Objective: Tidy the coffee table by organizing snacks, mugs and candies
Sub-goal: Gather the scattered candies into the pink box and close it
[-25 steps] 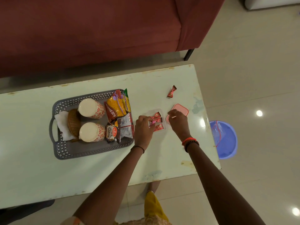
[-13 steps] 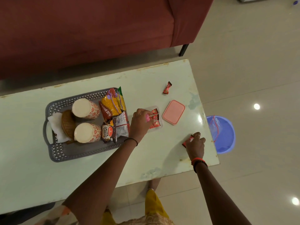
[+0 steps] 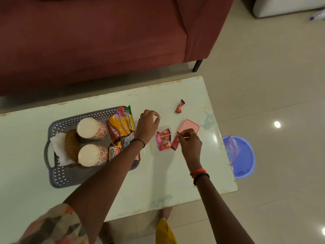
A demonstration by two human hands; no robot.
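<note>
A small clear box (image 3: pixel 169 150) on the pale table (image 3: pixel 158 182) holds several red wrapped candies (image 3: pixel 165 139). My right hand (image 3: pixel 190 143) pinches another red candy (image 3: pixel 175 143) at the box's right edge. My left hand (image 3: pixel 147 124) hovers just left of and above the box, fingers curled and holding nothing. The pink lid (image 3: pixel 189 127) lies flat to the right of the box. One more red candy (image 3: pixel 180 106) lies alone further back. The grey tray (image 3: pixel 58 175) on the left holds two upturned mugs (image 3: pixel 92 128), snack packets (image 3: pixel 121 126), a woven coaster and a napkin.
A dark red sofa (image 3: pixel 88 41) runs along the far side of the table. On the floor to the right stands a blue tub (image 3: pixel 241 157) with a clear zip bag in it. The table's right edge is near the lid.
My right hand has carried a red candy from the table's near right corner to the box. My left hand has lifted off the box and moved back a little.
</note>
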